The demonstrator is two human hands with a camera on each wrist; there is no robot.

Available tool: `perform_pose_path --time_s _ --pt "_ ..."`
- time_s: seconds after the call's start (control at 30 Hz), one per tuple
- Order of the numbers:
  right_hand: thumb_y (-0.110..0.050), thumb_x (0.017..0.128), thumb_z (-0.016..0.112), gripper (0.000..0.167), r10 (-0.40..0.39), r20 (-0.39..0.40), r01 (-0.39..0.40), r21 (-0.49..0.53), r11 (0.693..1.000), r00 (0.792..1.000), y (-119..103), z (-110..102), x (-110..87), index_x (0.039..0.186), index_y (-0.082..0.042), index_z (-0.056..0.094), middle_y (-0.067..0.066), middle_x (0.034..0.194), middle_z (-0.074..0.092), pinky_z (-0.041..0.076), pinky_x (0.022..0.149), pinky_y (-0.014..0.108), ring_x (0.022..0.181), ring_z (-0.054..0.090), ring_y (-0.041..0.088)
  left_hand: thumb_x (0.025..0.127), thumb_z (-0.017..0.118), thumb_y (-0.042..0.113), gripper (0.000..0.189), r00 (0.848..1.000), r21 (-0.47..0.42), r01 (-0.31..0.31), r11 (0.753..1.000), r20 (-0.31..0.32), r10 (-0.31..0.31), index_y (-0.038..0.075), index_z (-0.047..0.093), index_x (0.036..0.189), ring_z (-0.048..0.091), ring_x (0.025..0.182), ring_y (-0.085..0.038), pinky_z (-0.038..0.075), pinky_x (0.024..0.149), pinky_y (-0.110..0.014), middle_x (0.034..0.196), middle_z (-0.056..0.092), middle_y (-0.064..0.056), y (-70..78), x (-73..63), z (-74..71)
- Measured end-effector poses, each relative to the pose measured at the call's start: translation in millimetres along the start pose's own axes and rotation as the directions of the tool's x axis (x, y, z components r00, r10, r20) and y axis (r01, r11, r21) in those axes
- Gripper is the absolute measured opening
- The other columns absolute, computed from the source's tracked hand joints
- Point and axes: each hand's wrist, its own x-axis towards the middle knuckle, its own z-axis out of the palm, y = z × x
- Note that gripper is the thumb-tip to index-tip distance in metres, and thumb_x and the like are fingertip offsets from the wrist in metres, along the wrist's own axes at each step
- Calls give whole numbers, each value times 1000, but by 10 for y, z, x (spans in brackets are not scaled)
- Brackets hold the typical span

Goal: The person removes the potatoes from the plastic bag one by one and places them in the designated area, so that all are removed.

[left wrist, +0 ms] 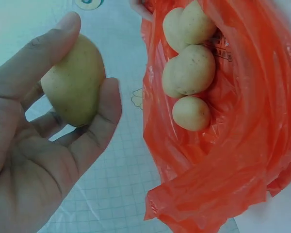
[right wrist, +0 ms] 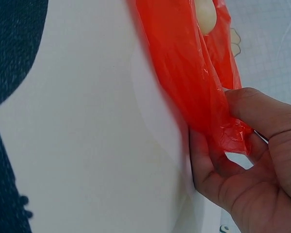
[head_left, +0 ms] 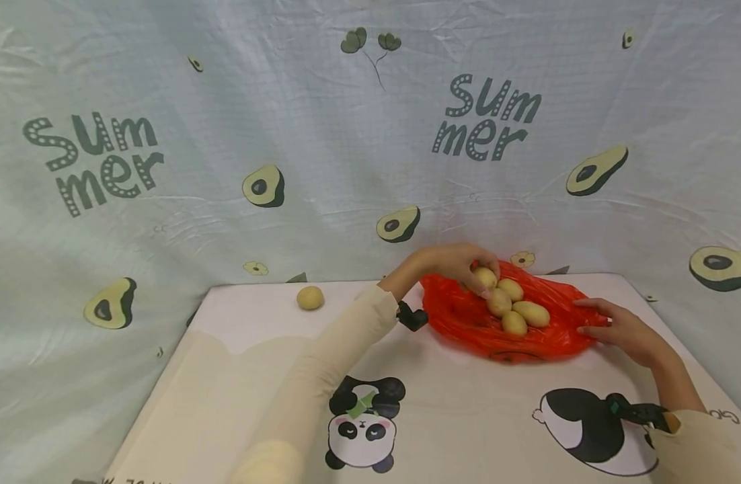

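Note:
My left hand (head_left: 458, 263) holds a potato (left wrist: 75, 82) between thumb and curled fingers, raised over the far left part of a red plastic bag (head_left: 467, 333). Several more pale yellow potatoes (left wrist: 191, 114) lie clustered inside the open bag. At the bag's right end, my right hand (head_left: 633, 336) pinches the gathered plastic, thumb on top and fingers underneath, as the right wrist view shows. One single potato (head_left: 310, 298) sits apart on the table, well to the left of the bag.
The pale table (head_left: 225, 376) carries panda (head_left: 362, 430) prints. A light curtain (head_left: 322, 134) with avocado and lettering prints hangs right behind the table's far edge and along its sides. My left forearm crosses the middle of the table.

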Motion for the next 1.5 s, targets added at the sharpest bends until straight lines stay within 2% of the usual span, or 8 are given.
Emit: perform_pose_path --time_s 0.2,0.33,0.5,0.7,0.93,1.13,1.37,1.5 --pt "-24 97 70 71 -7 -3 7 8 1000 1000 -10 -11 2 151 5 33 41 149 28 58 82 39 124 40 56 84 85 24 35 995 70 -58 996 -82 64 15 72 116 55 103 -13 51 85 -21 113 64 4 -5 -58 26" --pt "-23 97 70 71 -11 -1 11 9 1000 1000 -11 -6 -4 151 5 34 41 149 29 58 82 39 123 41 56 84 85 21 34 983 104 -101 989 -140 116 17 73 116 54 107 -12 47 90 -19 114 66 6 -45 -110 90" --pt "-25 97 70 71 -16 -6 17 7 1000 1000 -15 10 -11 151 5 34 41 149 29 57 81 36 123 41 56 84 85 21 39 967 159 -85 984 -225 120 15 73 121 53 112 -10 41 96 -16 119 67 7 -111 -247 192" --pt "-25 97 70 70 -10 -4 10 -9 1000 1000 -21 11 -18 150 5 35 42 148 29 58 80 38 121 42 56 82 87 20 45 939 88 -59 994 -332 85 12 72 124 56 114 -12 43 98 -18 125 68 2 -195 -416 301" --pt "-24 97 69 69 -12 -4 12 -23 1000 1000 0 -1 -12 149 6 35 42 147 30 57 78 36 119 44 54 82 87 18 43 912 12 -77 997 -403 75 13 73 122 57 112 -10 47 95 -19 122 69 2 -252 -555 388" --pt "-24 96 70 70 -20 -7 20 -22 1000 1000 1 5 -1 149 6 36 42 147 31 56 76 32 119 45 53 82 86 13 45 890 -5 -111 994 -444 97 12 72 125 57 113 -14 47 95 -20 129 68 -8 -321 -656 438" --pt "-24 95 71 71 -20 -11 20 -21 1000 1000 -28 12 -13 149 6 36 42 146 32 57 76 32 118 45 53 82 86 13 46 873 -52 -86 995 -486 50 15 72 126 59 102 -13 53 85 -21 124 68 0 -341 -784 501" --pt "-25 95 72 71 -19 -12 19 -27 999 1000 -31 1 -10 149 6 36 42 146 32 57 76 33 119 45 54 82 87 15 45 865 -81 -84 993 -501 32 15 72 125 59 97 -13 54 81 -21 121 68 0 -344 -843 531"
